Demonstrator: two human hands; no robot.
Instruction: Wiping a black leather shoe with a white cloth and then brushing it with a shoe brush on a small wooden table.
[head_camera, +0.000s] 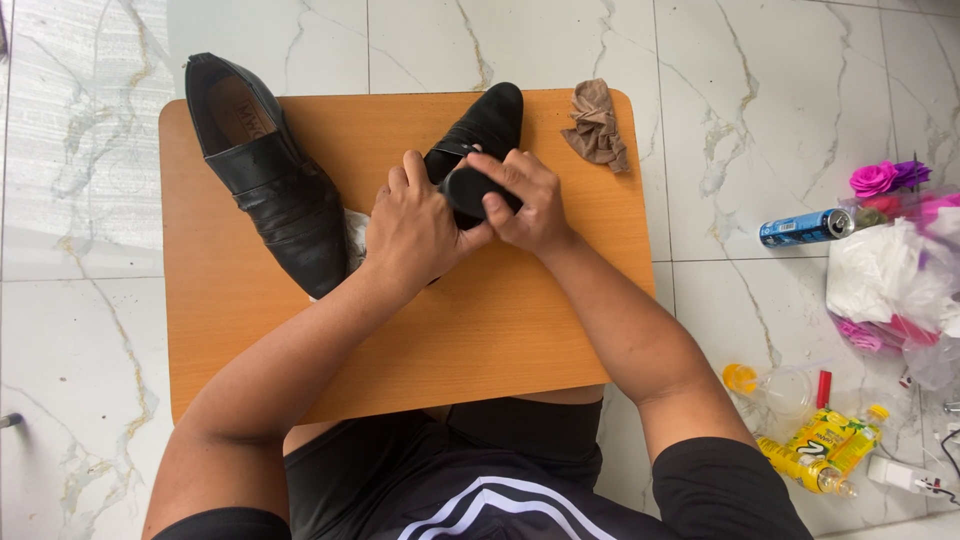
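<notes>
The left hand (410, 230) lies over the rear part of a black shoe (480, 130), its fingers curled down around the heel end so that most of that end is hidden beneath the palm. The right hand (525, 200) is closed around a small black rounded object (472, 190), likely a polish applicator or brush, with the thumb under it and the fingers wrapped over the top. That object sits between the 2 hands and presses against the shoe just below the strap, touching the left fingertips. The toe of the held shoe points away from the fingers, toward the far edge of the board.

There are 2 black shoes: the held 1 and a second shoe (270, 180) lying just beside the left wrist, toe toward the person. Under its toe shows 1 scrap of white paper (356, 232). Beyond the right fingers lies 1 crumpled brown cloth (596, 125).

All rest on an orange wooden board (480, 330) across the person's lap. The floor (760, 110) is white marble tile. Well to the right of the right arm lie 1 blue can (806, 228), pink artificial flowers (885, 178), white plastic bags (885, 275) and 1 yellow bottle (812, 462).
</notes>
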